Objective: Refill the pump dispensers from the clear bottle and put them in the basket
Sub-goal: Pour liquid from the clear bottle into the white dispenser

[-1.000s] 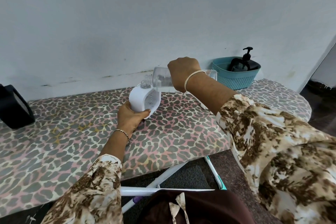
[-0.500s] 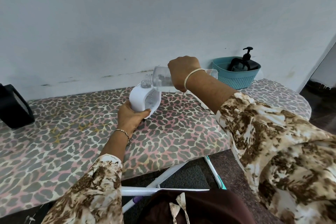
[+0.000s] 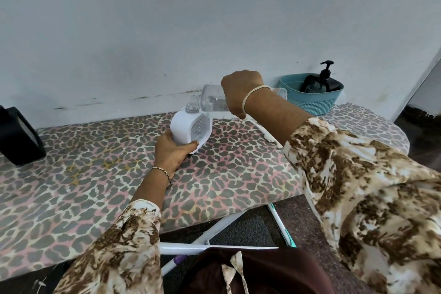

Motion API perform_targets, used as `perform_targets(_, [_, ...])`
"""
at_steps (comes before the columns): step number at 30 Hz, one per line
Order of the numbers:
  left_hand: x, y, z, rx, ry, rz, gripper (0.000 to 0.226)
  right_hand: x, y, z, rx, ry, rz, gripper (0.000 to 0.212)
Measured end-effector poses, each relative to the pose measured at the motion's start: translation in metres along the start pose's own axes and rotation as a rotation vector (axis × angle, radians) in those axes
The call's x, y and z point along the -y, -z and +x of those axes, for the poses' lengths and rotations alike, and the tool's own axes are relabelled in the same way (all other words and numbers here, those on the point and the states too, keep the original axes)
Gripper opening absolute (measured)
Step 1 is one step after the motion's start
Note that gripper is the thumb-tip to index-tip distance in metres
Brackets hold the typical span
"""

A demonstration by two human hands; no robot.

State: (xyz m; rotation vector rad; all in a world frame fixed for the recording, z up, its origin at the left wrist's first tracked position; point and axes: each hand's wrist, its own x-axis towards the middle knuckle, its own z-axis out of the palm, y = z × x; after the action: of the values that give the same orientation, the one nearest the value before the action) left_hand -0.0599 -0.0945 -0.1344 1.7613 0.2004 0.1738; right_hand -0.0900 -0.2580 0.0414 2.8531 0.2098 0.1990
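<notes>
Head view: the white dispenser (image 3: 187, 129) stands mid ironing board (image 3: 95, 174), toward its far edge. The left hand (image 3: 173, 153) has its grip curled round the base. The right hand (image 3: 241, 93) grips the tipped clear bottle (image 3: 212, 101), its neck just above the open mouth. Both look like light, stiff, slick plastic, so hold the dispenser low and the bottle mid-body. The basket (image 3: 312, 102) sits at the far right corner.

Ironing board (image 3: 238, 174), leopard-print cover, is standing against the wall on white folding legs (image 3: 214, 229) and is carrying four items. A black object (image 3: 16, 136) is sitting at the far left end. A white dispenser (image 3: 183, 126) is standing near the middle, tilted; whether its base is sitting flat cannot be told. A white elongated piece (image 3: 268, 135) is lying right of it. A teal basket (image 3: 310, 100) is sitting at the far right end, by the wall.
</notes>
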Motion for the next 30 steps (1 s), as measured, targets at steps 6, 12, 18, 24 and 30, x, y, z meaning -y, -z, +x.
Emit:
perform_targets(6, [0.0001,0.0007,-0.0009,0.002,-0.012,-0.012,0.06,0.0001,0.0006,-0.0014,-0.006,0.005,-0.002,0.029])
perform_targets(12, [-0.0022,0.0002,-0.0031,0.022,-0.032,-0.042,0.054,-0.0005,0.0012,-0.0009,0.0,0.008,-0.004,0.028])
perform_targets(18, [0.0018,0.0005,-0.0002,0.016,-0.025,-0.032,0.058,-0.0007,0.0007,-0.0007,-0.004,0.009,-0.001,0.03])
perform_targets(24, [-0.0001,0.0009,-0.0016,0.026,-0.018,-0.032,0.056,-0.0006,0.0003,-0.0005,0.008,0.002,0.002,0.031])
perform_targets(30, [-0.0006,0.0015,-0.0013,0.045,-0.015,-0.027,0.057,-0.0002,0.0019,-0.0001,0.006,0.007,-0.006,0.032])
